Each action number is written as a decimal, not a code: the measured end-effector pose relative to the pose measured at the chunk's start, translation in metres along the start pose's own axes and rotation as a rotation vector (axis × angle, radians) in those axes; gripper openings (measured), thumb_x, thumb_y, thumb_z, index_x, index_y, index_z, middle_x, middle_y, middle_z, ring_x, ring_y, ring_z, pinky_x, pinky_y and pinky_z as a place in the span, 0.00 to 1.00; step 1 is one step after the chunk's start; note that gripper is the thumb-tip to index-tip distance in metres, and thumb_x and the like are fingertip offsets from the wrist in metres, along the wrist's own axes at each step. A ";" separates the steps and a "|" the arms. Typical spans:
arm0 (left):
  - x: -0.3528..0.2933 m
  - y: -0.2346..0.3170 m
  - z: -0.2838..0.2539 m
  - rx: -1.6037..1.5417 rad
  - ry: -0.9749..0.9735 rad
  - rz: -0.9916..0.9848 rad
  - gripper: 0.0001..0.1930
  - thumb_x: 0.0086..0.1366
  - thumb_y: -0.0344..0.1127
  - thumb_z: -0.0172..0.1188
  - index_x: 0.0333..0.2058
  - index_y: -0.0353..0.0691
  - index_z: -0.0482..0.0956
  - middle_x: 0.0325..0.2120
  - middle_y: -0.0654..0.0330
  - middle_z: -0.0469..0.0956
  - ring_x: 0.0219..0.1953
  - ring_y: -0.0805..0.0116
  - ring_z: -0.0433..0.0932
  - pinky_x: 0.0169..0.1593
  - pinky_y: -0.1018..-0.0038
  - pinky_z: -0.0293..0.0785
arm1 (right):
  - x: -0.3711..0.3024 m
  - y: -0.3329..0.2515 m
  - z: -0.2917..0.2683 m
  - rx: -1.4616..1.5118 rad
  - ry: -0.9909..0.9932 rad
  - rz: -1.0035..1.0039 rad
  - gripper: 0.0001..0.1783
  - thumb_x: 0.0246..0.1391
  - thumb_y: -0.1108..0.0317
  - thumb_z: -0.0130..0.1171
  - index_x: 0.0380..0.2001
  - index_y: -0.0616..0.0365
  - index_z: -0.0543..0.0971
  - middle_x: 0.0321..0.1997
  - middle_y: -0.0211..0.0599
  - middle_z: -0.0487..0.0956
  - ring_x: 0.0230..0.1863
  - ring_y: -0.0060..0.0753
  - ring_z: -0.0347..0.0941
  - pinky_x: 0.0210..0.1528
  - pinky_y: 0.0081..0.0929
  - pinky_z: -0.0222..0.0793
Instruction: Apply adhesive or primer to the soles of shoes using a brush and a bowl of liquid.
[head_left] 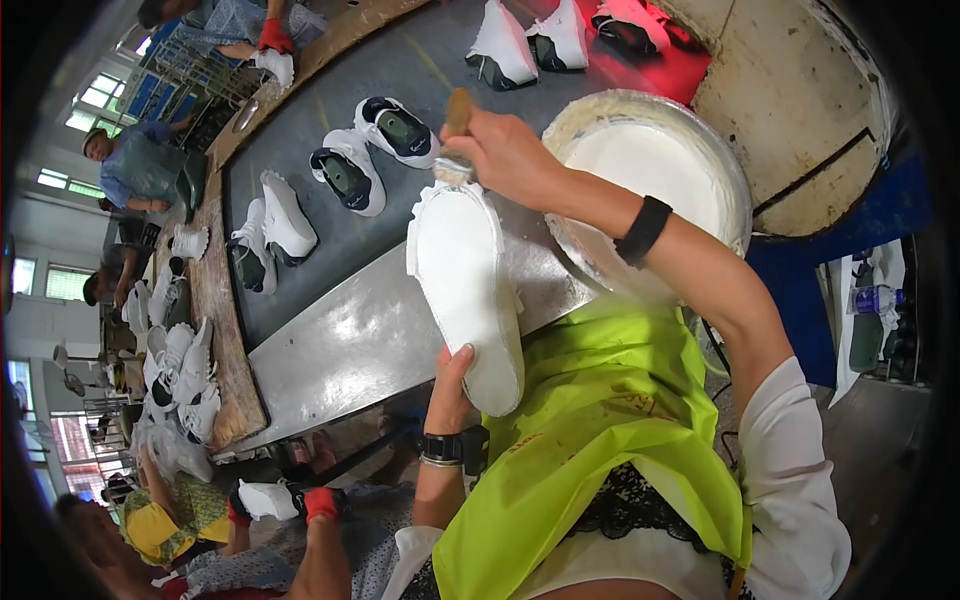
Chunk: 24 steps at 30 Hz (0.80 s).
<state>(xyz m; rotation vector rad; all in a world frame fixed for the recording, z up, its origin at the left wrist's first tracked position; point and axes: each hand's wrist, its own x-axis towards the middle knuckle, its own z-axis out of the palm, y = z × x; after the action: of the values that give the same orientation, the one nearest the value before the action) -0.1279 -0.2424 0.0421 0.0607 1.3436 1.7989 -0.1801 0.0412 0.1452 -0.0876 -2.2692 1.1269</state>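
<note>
My left hand (450, 385) grips the near end of a white shoe (465, 275) held bottom-up, its white sole facing me. My right hand (505, 150) is closed on a wooden-handled brush (455, 140) whose bristles touch the far end of the sole. Just right of that hand stands a large round bowl (725, 175) of white paste. A black band sits on each wrist, and a bright green apron (600, 420) covers my lap.
Pairs of white and dark shoes (345, 170) ride the grey conveyor belt (330, 250); more shoes (530, 40) lie at the far end. A wooden shelf (215, 300) along the left carries white shoes. Other people work at left, and one in red gloves (320, 500) holds a shoe below.
</note>
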 end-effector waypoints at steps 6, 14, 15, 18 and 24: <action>0.005 0.000 -0.004 -0.031 -0.016 -0.026 0.31 0.60 0.45 0.59 0.57 0.34 0.65 0.49 0.56 0.73 0.49 0.66 0.74 0.51 0.70 0.72 | -0.052 -0.015 0.003 -0.293 -0.011 -0.173 0.10 0.58 0.69 0.50 0.39 0.61 0.76 0.38 0.49 0.75 0.41 0.50 0.71 0.44 0.38 0.68; 0.046 0.043 0.000 -0.048 -0.036 -0.062 0.26 0.64 0.37 0.55 0.59 0.34 0.63 0.51 0.54 0.73 0.49 0.65 0.75 0.52 0.69 0.72 | -0.087 -0.045 -0.046 0.038 0.108 0.251 0.07 0.56 0.74 0.51 0.37 0.63 0.77 0.36 0.46 0.79 0.35 0.43 0.77 0.39 0.31 0.72; 0.066 0.057 0.000 -0.076 -0.073 -0.086 0.26 0.64 0.37 0.55 0.59 0.34 0.63 0.51 0.54 0.73 0.50 0.63 0.75 0.53 0.68 0.72 | -0.082 -0.045 -0.055 0.031 0.149 0.380 0.07 0.57 0.74 0.52 0.37 0.63 0.76 0.36 0.46 0.79 0.35 0.38 0.77 0.39 0.28 0.72; 0.151 0.117 0.038 -0.167 -0.229 -0.047 0.24 0.64 0.38 0.57 0.56 0.34 0.66 0.51 0.54 0.74 0.50 0.62 0.76 0.52 0.68 0.74 | -0.076 -0.038 -0.079 0.125 0.253 0.491 0.07 0.60 0.73 0.51 0.39 0.64 0.76 0.36 0.43 0.80 0.35 0.28 0.77 0.39 0.22 0.71; 0.378 0.205 0.097 0.165 -0.013 0.268 0.47 0.53 0.49 0.67 0.64 0.36 0.50 0.54 0.42 0.66 0.52 0.49 0.71 0.51 0.61 0.72 | -0.073 -0.015 -0.098 0.263 0.305 0.563 0.12 0.63 0.70 0.50 0.45 0.66 0.74 0.39 0.37 0.79 0.40 0.23 0.74 0.43 0.24 0.72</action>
<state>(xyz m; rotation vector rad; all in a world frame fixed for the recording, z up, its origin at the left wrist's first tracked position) -0.4378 0.0683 0.0830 0.3555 1.5305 1.8970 -0.0650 0.0787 0.1663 -0.7758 -1.8486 1.5605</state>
